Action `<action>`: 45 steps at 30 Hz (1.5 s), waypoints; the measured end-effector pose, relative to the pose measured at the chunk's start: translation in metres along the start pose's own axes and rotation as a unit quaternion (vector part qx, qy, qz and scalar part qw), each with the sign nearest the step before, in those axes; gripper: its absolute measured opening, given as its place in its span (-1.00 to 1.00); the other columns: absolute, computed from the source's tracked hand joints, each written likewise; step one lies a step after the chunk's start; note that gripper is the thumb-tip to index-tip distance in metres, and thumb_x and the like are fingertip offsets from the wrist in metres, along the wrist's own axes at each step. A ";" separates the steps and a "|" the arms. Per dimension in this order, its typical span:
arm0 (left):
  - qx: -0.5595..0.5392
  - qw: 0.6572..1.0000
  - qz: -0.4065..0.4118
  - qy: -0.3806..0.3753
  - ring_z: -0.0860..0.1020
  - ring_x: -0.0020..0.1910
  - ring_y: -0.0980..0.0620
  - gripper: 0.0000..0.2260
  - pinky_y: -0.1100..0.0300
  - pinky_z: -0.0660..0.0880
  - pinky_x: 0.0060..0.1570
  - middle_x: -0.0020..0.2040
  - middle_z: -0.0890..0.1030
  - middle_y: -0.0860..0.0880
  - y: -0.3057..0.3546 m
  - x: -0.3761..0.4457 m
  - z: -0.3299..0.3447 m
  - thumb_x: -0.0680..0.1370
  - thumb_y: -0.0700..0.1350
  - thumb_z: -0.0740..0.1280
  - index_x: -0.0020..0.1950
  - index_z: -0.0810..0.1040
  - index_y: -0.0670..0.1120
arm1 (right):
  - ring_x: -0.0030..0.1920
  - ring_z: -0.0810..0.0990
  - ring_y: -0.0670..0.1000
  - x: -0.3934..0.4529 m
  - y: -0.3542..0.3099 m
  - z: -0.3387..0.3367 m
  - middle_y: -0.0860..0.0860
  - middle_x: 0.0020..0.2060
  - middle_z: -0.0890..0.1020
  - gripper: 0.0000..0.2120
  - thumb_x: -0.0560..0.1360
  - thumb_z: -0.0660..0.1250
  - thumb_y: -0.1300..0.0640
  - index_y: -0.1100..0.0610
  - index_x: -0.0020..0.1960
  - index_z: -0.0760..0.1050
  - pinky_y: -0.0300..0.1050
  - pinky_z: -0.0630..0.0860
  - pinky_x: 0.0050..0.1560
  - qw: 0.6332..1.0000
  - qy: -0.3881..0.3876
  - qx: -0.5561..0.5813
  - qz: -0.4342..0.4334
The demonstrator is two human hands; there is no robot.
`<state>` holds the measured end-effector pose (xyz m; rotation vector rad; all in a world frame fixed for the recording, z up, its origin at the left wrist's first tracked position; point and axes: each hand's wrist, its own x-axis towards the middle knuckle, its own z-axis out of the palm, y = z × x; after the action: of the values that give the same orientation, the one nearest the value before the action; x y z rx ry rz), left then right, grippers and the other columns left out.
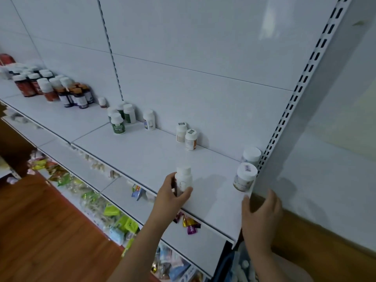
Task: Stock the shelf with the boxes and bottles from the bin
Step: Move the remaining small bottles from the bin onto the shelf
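Both my hands reach the white metal shelf (142, 155): left fingers (186, 193) grasp the upright white-capped bottle (183, 180) near its front edge, right hand (261, 216) relaxed, empty at the corner.

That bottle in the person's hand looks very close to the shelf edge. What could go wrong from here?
The white bottle that the left hand grips stands near the shelf front edge; released there, it might tip off. The right hand rests at the shelf's right end, just below the labelled jar; a bump could topple it, and perhaps the white-lidded jar close behind it.
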<state>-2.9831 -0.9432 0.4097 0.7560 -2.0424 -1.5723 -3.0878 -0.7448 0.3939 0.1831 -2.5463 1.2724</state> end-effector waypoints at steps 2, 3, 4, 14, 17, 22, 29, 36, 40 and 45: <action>0.007 1.000 0.016 0.007 0.62 -0.01 0.10 -0.58 0.25 0.58 -0.06 0.07 0.60 0.12 -0.006 0.001 -0.006 0.47 -0.03 0.50 0.26 0.44 0.11 | 0.19 0.46 0.05 -0.018 -0.017 -0.005 0.08 0.18 0.50 -0.62 0.53 0.38 0.15 0.18 0.32 0.44 -0.11 0.41 0.17 0.997 -0.002 0.032 -0.065; 0.011 0.999 0.029 0.008 0.62 -0.02 0.10 -0.58 0.22 0.59 -0.08 0.05 0.60 0.14 -0.008 0.002 -0.008 0.45 -0.01 0.52 0.25 0.45 0.12 | 0.13 0.50 -0.04 -0.023 -0.026 -0.003 -0.02 0.10 0.52 -0.70 0.55 0.36 0.13 0.12 0.26 0.48 -0.23 0.42 0.10 0.993 -0.047 0.051 -0.090; 0.015 0.999 0.045 0.006 0.61 -0.02 0.12 -0.56 0.19 0.60 -0.10 0.05 0.60 0.16 -0.010 0.002 -0.010 0.44 0.00 0.53 0.25 0.46 0.13 | 0.10 0.52 -0.13 -0.026 -0.036 0.001 -0.10 0.07 0.52 -0.74 0.56 0.35 0.10 0.05 0.23 0.50 -0.35 0.41 0.05 0.986 -0.107 0.072 -0.108; 0.119 0.979 0.162 -0.040 0.47 0.17 0.19 -0.54 0.34 0.44 0.13 0.13 0.48 0.23 -0.013 0.013 -0.034 0.45 0.15 0.48 0.30 0.44 0.18 | -0.03 0.62 -0.21 -0.006 -0.100 0.071 -0.18 -0.03 0.66 -0.69 0.42 0.51 -0.05 -0.07 0.12 0.53 -0.35 0.55 -0.12 0.916 -0.346 0.201 -0.044; 0.198 0.967 0.159 -0.034 0.42 0.25 0.24 -0.57 0.26 0.43 0.20 0.19 0.44 0.22 -0.027 0.030 -0.058 0.58 0.28 0.20 0.38 0.40 0.14 | -0.04 0.61 -0.21 0.008 -0.110 0.091 -0.15 -0.03 0.65 -0.67 0.41 0.52 -0.02 0.00 0.12 0.53 -0.44 0.49 -0.15 0.926 -0.319 0.196 -0.046; 0.353 0.928 0.111 0.044 0.40 0.30 0.06 -0.44 0.16 0.36 0.30 0.30 0.46 0.07 -0.054 0.070 -0.107 0.58 0.29 -0.01 0.39 0.42 -0.01 | -0.07 0.58 -0.32 0.032 -0.142 0.132 -0.20 -0.06 0.63 -0.72 0.43 0.51 0.01 -0.04 0.07 0.50 -0.37 0.53 -0.13 0.927 -0.308 0.200 -0.081; 0.494 0.867 0.044 0.046 0.27 0.49 -0.08 -0.30 0.06 0.18 0.46 0.53 0.27 -0.07 -0.077 0.129 -0.146 0.50 0.36 -0.08 0.53 0.28 0.02 | 0.09 0.53 0.00 0.032 -0.158 0.224 -0.03 0.09 0.57 -0.56 0.45 0.47 0.00 0.05 0.26 0.42 -0.08 0.52 0.04 0.919 -0.315 0.147 -0.184; 0.527 0.849 0.036 0.008 0.12 0.55 -0.05 -0.24 0.07 0.06 0.50 0.58 0.14 -0.04 -0.083 0.197 -0.184 0.42 0.44 -0.18 0.55 0.14 0.15 | -0.06 0.55 0.07 0.036 -0.172 0.288 0.02 -0.07 0.59 -0.54 0.42 0.50 -0.06 0.10 0.20 0.44 -0.09 0.46 -0.18 0.947 -0.253 0.084 -0.180; 0.539 0.839 0.075 -0.003 0.27 0.41 -0.04 -0.36 0.07 0.21 0.34 0.43 0.31 0.02 -0.088 0.241 -0.214 0.46 0.38 -0.11 0.46 0.28 0.15 | -0.17 0.53 0.16 0.051 -0.189 0.331 0.09 -0.23 0.59 -0.59 0.34 0.57 -0.07 0.19 -0.04 0.51 -0.03 0.46 -0.27 0.958 -0.158 -0.055 -0.234; 0.509 0.843 0.169 -0.043 0.38 0.27 -0.03 -0.53 0.09 0.30 0.23 0.27 0.40 0.04 -0.107 0.278 -0.247 0.54 0.28 0.07 0.36 0.40 0.11 | -0.15 0.54 0.21 0.055 -0.217 0.363 0.13 -0.19 0.57 -0.63 0.34 0.55 -0.10 0.19 -0.14 0.55 0.02 0.46 -0.25 0.960 -0.074 -0.195 -0.185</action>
<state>-3.0155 -1.3269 0.3735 0.5761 -2.8435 -0.2266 -3.1599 -1.1640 0.3694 0.6503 -2.6561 0.6274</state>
